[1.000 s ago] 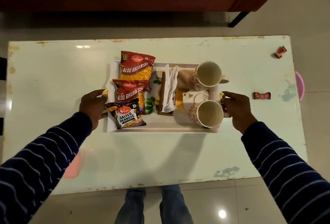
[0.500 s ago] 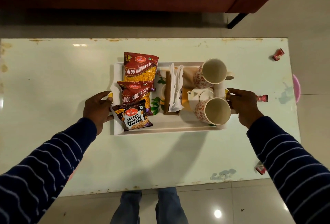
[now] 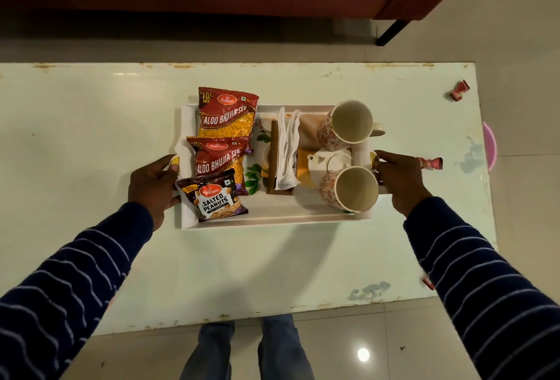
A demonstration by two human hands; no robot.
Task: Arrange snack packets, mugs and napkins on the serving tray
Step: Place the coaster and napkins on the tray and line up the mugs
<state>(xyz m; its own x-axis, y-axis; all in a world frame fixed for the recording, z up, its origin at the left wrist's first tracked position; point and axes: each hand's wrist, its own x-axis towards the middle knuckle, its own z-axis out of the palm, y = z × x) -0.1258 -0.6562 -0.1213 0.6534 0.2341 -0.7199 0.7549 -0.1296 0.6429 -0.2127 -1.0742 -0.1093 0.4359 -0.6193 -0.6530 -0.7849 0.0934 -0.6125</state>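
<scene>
Both hands grip tray — sweets (wrapped) beside.

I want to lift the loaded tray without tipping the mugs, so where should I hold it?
Grip the serving tray by its gold handles at the two short ends, left hand and right hand coming in from opposite sides. It is long, and the mugs weight one end.

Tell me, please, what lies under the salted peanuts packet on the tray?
The salted peanuts packet overlaps the lower edge of the nearer aloo bhujia sev packet and rests on the white tray. Anything beneath it is hidden.
</scene>
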